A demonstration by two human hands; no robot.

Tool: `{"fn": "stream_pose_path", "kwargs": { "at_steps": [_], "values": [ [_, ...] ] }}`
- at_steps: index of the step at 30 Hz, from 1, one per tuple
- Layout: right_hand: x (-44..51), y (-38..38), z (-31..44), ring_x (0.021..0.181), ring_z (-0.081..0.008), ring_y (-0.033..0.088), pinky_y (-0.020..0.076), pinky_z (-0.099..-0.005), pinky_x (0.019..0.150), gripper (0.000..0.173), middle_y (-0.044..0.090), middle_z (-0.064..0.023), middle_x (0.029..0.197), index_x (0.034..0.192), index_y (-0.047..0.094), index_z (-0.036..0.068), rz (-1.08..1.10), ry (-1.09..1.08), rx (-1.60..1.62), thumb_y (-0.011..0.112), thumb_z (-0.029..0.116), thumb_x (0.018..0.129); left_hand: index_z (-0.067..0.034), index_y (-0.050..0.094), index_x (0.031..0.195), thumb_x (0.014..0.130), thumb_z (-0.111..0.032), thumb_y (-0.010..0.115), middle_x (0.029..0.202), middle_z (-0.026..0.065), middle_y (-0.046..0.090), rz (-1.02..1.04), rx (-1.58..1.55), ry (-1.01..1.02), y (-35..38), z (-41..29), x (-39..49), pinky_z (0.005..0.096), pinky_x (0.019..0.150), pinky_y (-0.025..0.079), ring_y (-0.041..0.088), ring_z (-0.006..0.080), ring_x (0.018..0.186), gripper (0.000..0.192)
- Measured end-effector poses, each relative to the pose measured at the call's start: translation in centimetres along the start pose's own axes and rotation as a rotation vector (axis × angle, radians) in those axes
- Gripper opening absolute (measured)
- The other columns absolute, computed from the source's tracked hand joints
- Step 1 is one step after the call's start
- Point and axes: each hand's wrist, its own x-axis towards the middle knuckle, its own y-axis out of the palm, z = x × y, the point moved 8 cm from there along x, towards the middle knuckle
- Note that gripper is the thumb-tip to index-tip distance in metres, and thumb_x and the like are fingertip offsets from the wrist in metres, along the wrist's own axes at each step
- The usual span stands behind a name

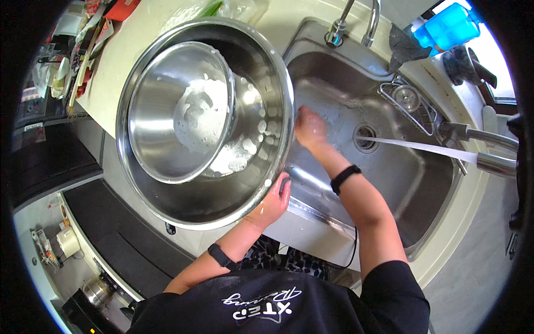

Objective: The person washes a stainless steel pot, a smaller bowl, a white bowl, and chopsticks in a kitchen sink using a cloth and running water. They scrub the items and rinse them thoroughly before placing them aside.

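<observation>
A large stainless steel basin (187,208) takes up the left of the view, tilted, its right side over the edge of the sink. Inside it rests a smaller steel bowl (154,96) with white suds on its wall. My left hand (271,204) holds the large basin at its near right rim, wet, with some fingers hidden behind the metal. Beside the basin's right outer wall is my right hand (312,127), above the sink. It is blurred, and its fingertips are partly hidden, so whether it grips anything is unclear.
Water runs from a faucet (496,163) toward the drain (366,140) of the steel sink (400,167). A wire corner rack (406,100) stands at the sink's far right. Kitchen clutter (79,62) lines the counter's left end. A blue plastic container (450,27) is by the window.
</observation>
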Motion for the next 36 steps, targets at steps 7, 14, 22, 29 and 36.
{"fn": "stream_pose_path", "kwargs": {
  "at_steps": [7,14,22,29,36],
  "values": [
    [9.0,-14.4,7.8,0.111,-0.0352,0.05,0.0426,-0.0421,0.093,0.042,0.056,-0.0205,0.114,0.118,0.049,-0.001,-0.746,-0.345,-0.097,0.051,0.002,0.077,-0.007,0.061,0.093,0.076,-0.011,0.068,0.1,0.0092,0.06,-0.014,0.017,0.015,0.1,0.2,-0.3,0.0364,0.074,0.05,0.06,0.0287,0.089,0.019],
    [4.4,-5.6,10.1,0.127,-0.0431,0.038,0.0337,-0.0441,0.105,0.054,0.036,-0.0333,0.137,0.128,0.037,-0.013,-0.226,-0.343,0.215,0.049,-0.001,0.076,-0.005,0.057,0.099,0.075,-0.01,0.068,0.104,0.0126,0.058,-0.014,0.016,0.013,-0.1,0.0,-0.5,0.0383,0.081,0.048,0.057,0.0319,0.096,0.027],
    [3.5,-17.2,11.0,0.107,-0.0335,0.053,0.048,-0.0417,0.086,0.029,0.053,-0.0139,0.117,0.111,0.054,0.005,-0.639,-0.593,-0.189,0.05,0.006,0.082,-0.005,0.057,0.098,0.075,-0.012,0.068,0.106,0.013,0.058,-0.032,-0.018,0.031,-0.2,-0.2,-0.3,0.0381,0.082,0.048,0.057,0.0319,0.097,0.026],
    [12.5,-14.3,10.3,0.11,-0.0396,0.05,0.0427,-0.0435,0.094,0.031,0.05,-0.0248,0.118,0.113,0.054,-0.007,-0.864,-0.083,-0.439,0.045,0.01,0.088,-0.007,0.059,0.097,0.076,-0.016,0.068,0.108,0.0105,0.058,0.026,0.006,-0.074,0.4,0.6,-0.8,0.0385,0.08,0.049,0.058,0.0299,0.097,0.024],
    [9.6,-12.5,10.9,0.107,-0.0352,0.055,0.0508,-0.0386,0.087,0.027,0.055,-0.0226,0.113,0.104,0.062,-0.005,-0.135,-0.191,-0.357,0.047,0.012,0.089,-0.005,0.059,0.099,0.08,-0.021,0.064,0.111,0.0098,0.058,0.086,0.013,-0.096,0.9,1.0,-0.6,0.0388,0.08,0.049,0.059,0.0291,0.097,0.025]
  ]
}}
